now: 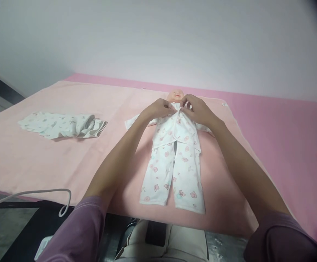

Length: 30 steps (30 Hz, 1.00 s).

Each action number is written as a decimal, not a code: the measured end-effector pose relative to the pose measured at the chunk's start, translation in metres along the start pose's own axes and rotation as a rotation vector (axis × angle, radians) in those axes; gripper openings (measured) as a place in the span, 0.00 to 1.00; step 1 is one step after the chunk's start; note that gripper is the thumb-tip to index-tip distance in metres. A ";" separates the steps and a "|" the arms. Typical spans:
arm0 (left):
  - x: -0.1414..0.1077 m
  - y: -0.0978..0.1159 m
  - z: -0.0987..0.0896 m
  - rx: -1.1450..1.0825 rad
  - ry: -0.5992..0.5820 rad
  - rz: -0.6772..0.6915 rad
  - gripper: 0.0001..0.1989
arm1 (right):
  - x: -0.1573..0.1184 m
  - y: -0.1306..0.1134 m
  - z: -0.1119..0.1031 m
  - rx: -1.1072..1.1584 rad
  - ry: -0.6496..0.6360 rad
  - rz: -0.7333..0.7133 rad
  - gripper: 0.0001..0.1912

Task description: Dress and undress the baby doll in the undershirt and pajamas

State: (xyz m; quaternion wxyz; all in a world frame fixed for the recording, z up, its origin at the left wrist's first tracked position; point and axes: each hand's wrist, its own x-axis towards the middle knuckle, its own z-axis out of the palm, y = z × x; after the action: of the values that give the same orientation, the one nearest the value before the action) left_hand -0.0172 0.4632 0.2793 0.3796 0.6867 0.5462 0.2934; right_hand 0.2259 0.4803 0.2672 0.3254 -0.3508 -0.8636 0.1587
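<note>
A baby doll (176,95) lies on its back on the pink sheet, its head toward the wall. It wears a white baby shirt (166,131) with small printed figures and matching white trousers (158,178). At the collar, my left hand (162,108) pinches the shirt's front edge from the left. My right hand (195,108) grips the other side of the neckline, close beside it. The fingertips nearly meet over the doll's chest, and whatever fastening lies between them is too small to make out. Both shirt sleeves stretch out sideways, partly behind my forearms.
Folded white printed baby clothes (62,125) lie on the left of the pale pink sheet (98,98). A darker pink cover (278,138) shows along the right and back. Behind stands a plain wall (158,40). A white cable (38,191) loops over the near left edge.
</note>
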 end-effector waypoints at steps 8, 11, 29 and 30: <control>0.001 0.007 0.005 -0.117 0.034 -0.126 0.03 | -0.018 0.001 0.034 0.338 0.318 0.209 0.13; 0.002 0.002 0.005 -0.136 0.024 -0.116 0.06 | -0.020 0.006 0.034 0.391 0.304 0.235 0.15; 0.014 -0.012 0.007 -0.152 0.045 -0.136 0.21 | -0.019 -0.002 0.039 0.261 0.333 0.218 0.08; 0.013 -0.011 0.007 -0.153 0.049 -0.133 0.21 | -0.018 0.001 0.040 0.293 0.336 0.229 0.09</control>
State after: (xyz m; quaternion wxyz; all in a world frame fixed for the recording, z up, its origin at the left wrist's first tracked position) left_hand -0.0144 0.4755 0.2658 0.4361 0.6105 0.5757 0.3251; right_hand 0.2089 0.4659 0.2287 0.4918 -0.4169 -0.7198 0.2573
